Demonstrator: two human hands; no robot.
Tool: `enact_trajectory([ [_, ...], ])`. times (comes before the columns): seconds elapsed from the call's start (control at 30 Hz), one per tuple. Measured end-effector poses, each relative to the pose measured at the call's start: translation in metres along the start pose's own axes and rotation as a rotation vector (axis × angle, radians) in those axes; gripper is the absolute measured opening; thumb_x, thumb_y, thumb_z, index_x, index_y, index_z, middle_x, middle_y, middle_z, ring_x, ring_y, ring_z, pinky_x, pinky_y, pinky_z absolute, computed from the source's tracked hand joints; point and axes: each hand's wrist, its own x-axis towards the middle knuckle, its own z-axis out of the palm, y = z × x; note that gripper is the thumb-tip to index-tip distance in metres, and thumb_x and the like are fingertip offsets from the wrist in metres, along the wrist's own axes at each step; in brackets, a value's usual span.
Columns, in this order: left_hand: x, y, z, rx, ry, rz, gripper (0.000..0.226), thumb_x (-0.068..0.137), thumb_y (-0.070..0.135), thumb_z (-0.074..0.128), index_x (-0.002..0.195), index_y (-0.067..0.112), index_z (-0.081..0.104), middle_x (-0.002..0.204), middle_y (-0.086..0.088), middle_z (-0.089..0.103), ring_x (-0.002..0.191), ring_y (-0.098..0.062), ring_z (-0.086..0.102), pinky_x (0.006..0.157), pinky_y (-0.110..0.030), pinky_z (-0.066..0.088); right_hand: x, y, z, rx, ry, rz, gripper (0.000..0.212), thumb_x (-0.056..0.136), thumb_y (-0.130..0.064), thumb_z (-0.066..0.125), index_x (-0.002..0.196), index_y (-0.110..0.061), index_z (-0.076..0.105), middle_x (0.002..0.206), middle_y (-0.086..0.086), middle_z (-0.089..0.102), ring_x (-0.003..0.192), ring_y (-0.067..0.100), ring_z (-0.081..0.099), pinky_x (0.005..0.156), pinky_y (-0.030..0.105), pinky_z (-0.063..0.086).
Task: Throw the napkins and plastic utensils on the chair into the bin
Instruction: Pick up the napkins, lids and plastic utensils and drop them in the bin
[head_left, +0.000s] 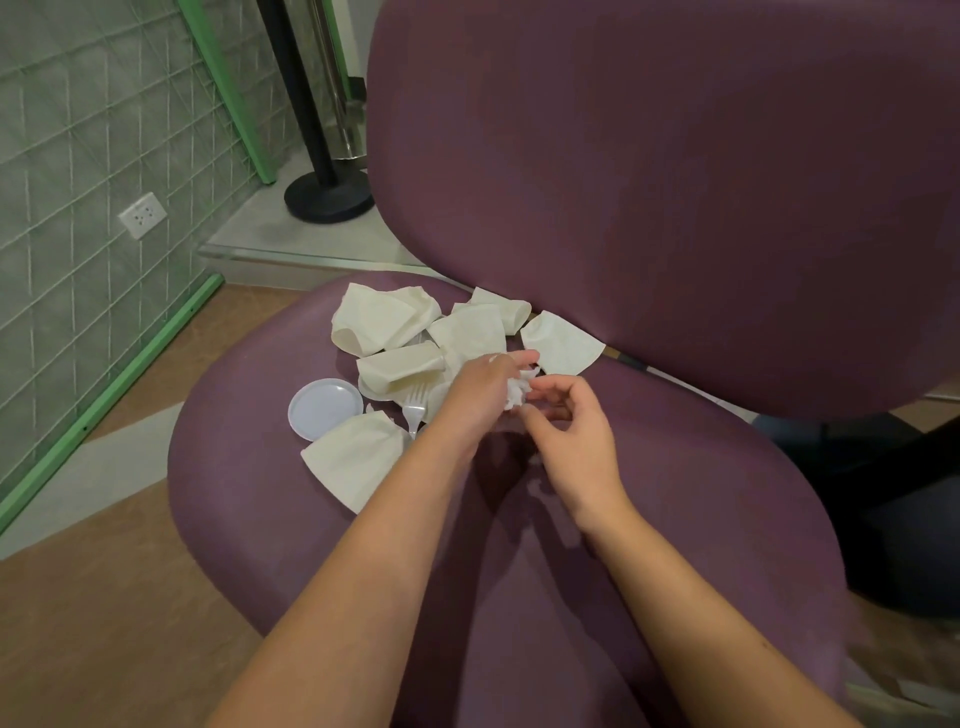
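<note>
Seen from above, a person leans over a purple chair (675, 467) whose seat is strewn with rubbish.

At far left there is a tiled wall with a white socket (142, 214) and, behind it, the round black base of a post (328, 197) on the floor.

On the left half of the seat lies a round white plastic lid (325, 408). Just beside it a white plastic fork (414, 408) points its tines towards the backrest, partly tucked among a loose heap of cream napkins (384, 319) that spreads from the seat's back edge towards the front, with one more napkin (358, 457) nearest the person.

In the middle, the left hand (480, 395) reaches in over the heap, its fingers curled round a small crumpled white wad (519, 389), probably tissue. The right hand (571, 436) meets it there, thumb and fingertips pinching the same wad. A single napkin (563, 345) lies just beyond both hands, against the backrest.

This looks like the gathering step, early on: nearly all the litter is on the seat. Next, I judge, the wad should pass to one hand so the other can scoop up the napkins, fork and lid.

No bin is in view. The left hand covers part of the heap, so more utensils may lie beneath. The fork's handle is hidden by the forearm.
</note>
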Motion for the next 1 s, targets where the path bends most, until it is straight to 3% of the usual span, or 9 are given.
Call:
enact_trajectory([
  [0.1,-0.008,0.009,-0.011,0.043,0.039,0.033,0.032,0.093,0.008,0.034,0.105,0.013,0.064,0.088,-0.01,0.068,0.056,-0.011,0.059,0.053,-0.022,0.047,0.0,-0.002,0.001,0.018,0.005,0.003,0.025,0.088,0.004,0.054,0.098,-0.019,0.059,0.098,-0.002,0.069,0.09,0.009,0.063,0.081,0.015,0.048],
  [0.17,-0.016,0.014,-0.018,0.055,0.077,0.009,0.027,0.095,0.009,0.034,0.108,0.011,0.059,0.073,-0.01,0.062,0.044,-0.01,0.058,0.045,-0.019,0.044,0.001,-0.002,0.002,-0.029,0.024,0.027,0.023,0.088,0.003,0.052,0.098,-0.016,0.06,0.094,-0.004,0.067,0.087,0.009,0.061,0.074,0.009,0.045],
  [0.23,-0.024,0.014,-0.024,0.002,0.112,-0.041,0.021,0.097,0.012,0.037,0.106,0.011,0.056,0.075,-0.01,0.057,0.047,-0.015,0.063,0.048,-0.022,0.048,0.005,0.003,0.001,-0.146,0.043,0.049,0.019,0.09,-0.004,0.053,0.097,-0.019,0.062,0.091,-0.008,0.065,0.084,0.01,0.059,0.068,0.009,0.043],
  [0.4,-0.034,0.008,-0.036,0.035,0.105,-0.051,0.025,0.099,0.015,0.048,0.116,0.005,0.063,0.081,-0.007,0.054,0.065,-0.013,0.057,0.058,-0.022,0.056,0.028,0.019,0.001,-0.695,0.028,-0.006,0.022,0.089,-0.025,0.056,0.107,-0.032,0.066,0.11,-0.005,0.063,0.104,0.019,0.059,0.091,0.039,0.048],
  [0.53,-0.031,0.001,-0.037,0.165,0.102,0.017,0.029,0.098,0.004,0.045,0.121,0.003,0.063,0.076,-0.001,0.053,0.058,-0.011,0.046,0.046,-0.015,0.045,0.055,0.013,0.01,-1.024,0.019,-0.085,0.032,0.096,-0.036,0.049,0.126,-0.031,0.061,0.123,0.002,0.057,0.119,0.025,0.048,0.099,0.04,0.033],
  [0.6,-0.031,-0.002,-0.038,0.279,0.093,0.072,0.026,0.102,0.015,0.045,0.116,0.008,0.066,0.076,0.002,0.055,0.06,-0.012,0.048,0.052,-0.017,0.043,0.07,0.013,0.017,-1.124,0.013,-0.106,0.036,0.098,-0.04,0.045,0.131,-0.03,0.058,0.128,0.005,0.053,0.121,0.026,0.044,0.1,0.04,0.03],
  [0.77,-0.024,-0.004,-0.037,0.35,0.141,0.07,0.04,0.099,0.048,0.043,0.094,0.017,0.068,0.074,0.006,0.054,0.07,-0.014,0.053,0.072,-0.032,0.041,0.094,0.018,0.033,-1.259,-0.046,-0.081,0.038,0.094,-0.047,0.04,0.115,-0.032,0.068,0.12,0.005,0.053,0.115,0.028,0.042,0.098,0.041,0.028],
  [0.93,-0.014,0.002,-0.035,0.268,0.149,-0.112,0.031,0.098,0.033,0.046,0.073,0.024,0.062,0.076,0.001,0.052,0.064,-0.016,0.05,0.055,-0.027,0.038,0.093,0.023,0.033,-1.223,-0.011,-0.138,0.03,0.095,-0.045,0.046,0.1,-0.035,0.074,0.102,-0.004,0.065,0.105,0.023,0.047,0.09,0.04,0.028],
  [1.0,-0.01,-0.001,-0.035,0.258,0.141,-0.176,0.022,0.096,0.026,0.052,0.08,0.017,0.064,0.076,0.001,0.053,0.061,-0.013,0.05,0.051,-0.024,0.038,0.088,0.021,0.031,-1.162,0.018,-0.144,0.028,0.095,-0.042,0.048,0.097,-0.033,0.074,0.096,-0.006,0.068,0.102,0.022,0.049,0.088,0.04,0.027],
])
